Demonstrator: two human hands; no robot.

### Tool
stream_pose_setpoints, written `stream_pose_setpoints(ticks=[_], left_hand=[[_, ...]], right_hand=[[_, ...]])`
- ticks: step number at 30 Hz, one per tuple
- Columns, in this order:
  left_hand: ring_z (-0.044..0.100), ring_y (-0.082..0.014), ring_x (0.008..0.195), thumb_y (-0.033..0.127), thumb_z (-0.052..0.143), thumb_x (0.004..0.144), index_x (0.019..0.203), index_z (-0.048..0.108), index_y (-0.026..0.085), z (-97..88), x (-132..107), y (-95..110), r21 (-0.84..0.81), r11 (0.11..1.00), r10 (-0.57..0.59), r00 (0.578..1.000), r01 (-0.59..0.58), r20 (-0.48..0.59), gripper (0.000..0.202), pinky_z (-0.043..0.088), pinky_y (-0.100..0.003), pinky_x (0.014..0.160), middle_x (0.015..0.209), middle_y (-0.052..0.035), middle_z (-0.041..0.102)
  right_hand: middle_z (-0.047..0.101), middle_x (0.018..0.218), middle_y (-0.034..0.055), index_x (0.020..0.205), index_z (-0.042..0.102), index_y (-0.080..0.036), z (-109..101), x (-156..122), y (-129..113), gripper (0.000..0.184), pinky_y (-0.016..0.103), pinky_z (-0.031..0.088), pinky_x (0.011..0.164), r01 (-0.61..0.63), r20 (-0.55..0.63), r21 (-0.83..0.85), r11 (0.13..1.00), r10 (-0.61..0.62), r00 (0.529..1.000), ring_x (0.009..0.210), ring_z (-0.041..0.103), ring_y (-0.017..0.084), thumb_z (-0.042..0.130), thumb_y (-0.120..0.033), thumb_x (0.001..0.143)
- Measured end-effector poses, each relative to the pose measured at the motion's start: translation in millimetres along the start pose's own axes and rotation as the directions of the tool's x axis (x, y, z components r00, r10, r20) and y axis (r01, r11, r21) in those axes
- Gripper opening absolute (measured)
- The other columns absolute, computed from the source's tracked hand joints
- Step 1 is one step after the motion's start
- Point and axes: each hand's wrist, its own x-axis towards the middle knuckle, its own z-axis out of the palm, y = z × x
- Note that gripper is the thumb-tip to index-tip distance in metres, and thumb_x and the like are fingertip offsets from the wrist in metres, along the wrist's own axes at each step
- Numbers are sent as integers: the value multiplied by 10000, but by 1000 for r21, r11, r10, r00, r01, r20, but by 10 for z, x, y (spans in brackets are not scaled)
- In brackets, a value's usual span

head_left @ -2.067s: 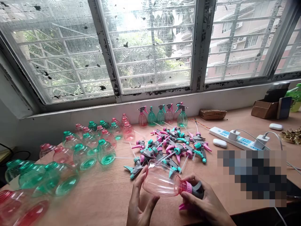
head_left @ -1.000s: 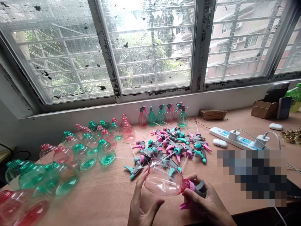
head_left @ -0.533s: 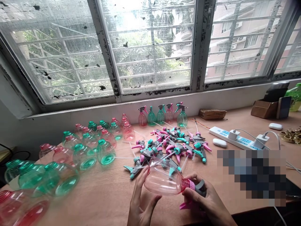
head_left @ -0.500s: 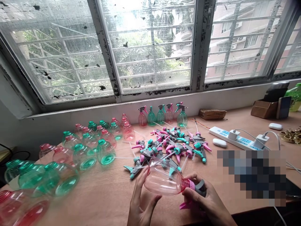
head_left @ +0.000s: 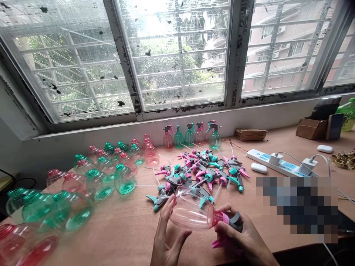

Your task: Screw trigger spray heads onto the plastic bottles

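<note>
A clear pink spray bottle (head_left: pixel 192 210) lies tilted on its side between my hands, its neck pointing right. My left hand (head_left: pixel 168 232) cups the base, fingers against the far side and thumb below. The fingers of my right hand (head_left: pixel 240 232) are closed round the neck end, where a pink collar (head_left: pixel 224 218) meets a grey sprayer head (head_left: pixel 235 221). A pink trigger (head_left: pixel 219 243) sticks out below that hand. Just beyond lies a heap of loose sprayer heads (head_left: pixel 199 171), grey with pink or teal parts and thin tubes.
Open-necked green bottles (head_left: pixel 124 181) and pink bottles (head_left: pixel 73 183) stand in rows at the left. Several bottles with sprayers (head_left: pixel 215 136) line the window wall. To the right are a power strip (head_left: pixel 280 164), a white case (head_left: pixel 259 168), a cardboard box (head_left: pixel 310 127) and a blurred-out area.
The pink bottle has turned very slightly in my hands. Both hands stay in nearly the same place, and nothing else on the table has moved.
</note>
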Motion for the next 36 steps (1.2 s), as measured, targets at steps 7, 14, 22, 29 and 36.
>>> stream_pose_setpoints(ticks=[7,14,22,29,36], left_hand=[[436,-361,1439,515,803,770,1402,551,342,26,-25,-9,18,1000,4,999,-3,-36,702,323,-482,1228,1518,-50,544],[402,-372,1456,537,784,781,1422,531,323,21,-26,38,13,999,-37,999,37,-17,722,302,-497,1235,1539,-55,517],[425,-334,1446,483,742,845,1425,507,410,18,-25,-15,51,999,12,1000,-12,-1,630,283,-491,1242,1525,-6,526],[424,-361,1442,550,759,804,1434,515,328,20,-31,27,-13,1000,-24,1000,24,-7,711,327,-480,1223,1547,-59,506],[419,-356,1448,529,734,836,1417,538,340,4,-14,-21,39,999,24,1000,-24,-1,642,300,-495,1233,1525,-56,528]], right_hand=[[718,649,-16,885,654,-170,8,1,41,378,268,617,538,-20,28,20,1000,20,999,534,689,154,893,-413,722],[713,640,-23,906,646,-172,7,-1,39,388,253,605,532,-16,29,-13,1000,16,999,524,691,149,882,-426,733],[710,622,-10,886,651,-167,-21,2,9,349,250,581,542,1,34,-57,998,1,999,551,668,154,845,-435,774],[707,657,-24,922,640,-166,-12,11,73,377,223,538,546,3,33,-41,999,-2,999,550,673,138,868,-413,753],[711,646,-17,932,657,-167,-19,8,33,348,243,575,558,15,29,-30,999,-15,999,558,669,143,848,-416,780]])
